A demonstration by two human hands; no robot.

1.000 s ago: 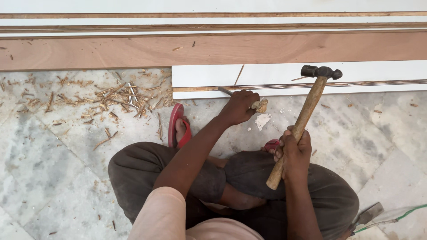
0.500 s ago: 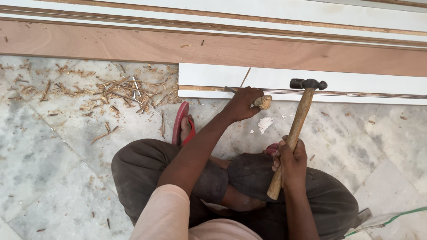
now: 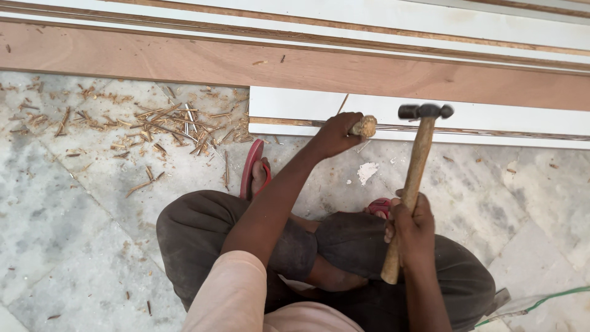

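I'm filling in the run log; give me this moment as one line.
left hand: grips wooden-handled tool at white board | right hand: holds hammer raised

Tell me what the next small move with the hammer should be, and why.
Probably bring the hammer down and left onto the wooden handle end. The left hand holds that tool against the edge of the white board, and the right hand has the hammer raised, its head just right of the handle end and clear of it. A short, controlled tap looks safest with fingers so close.
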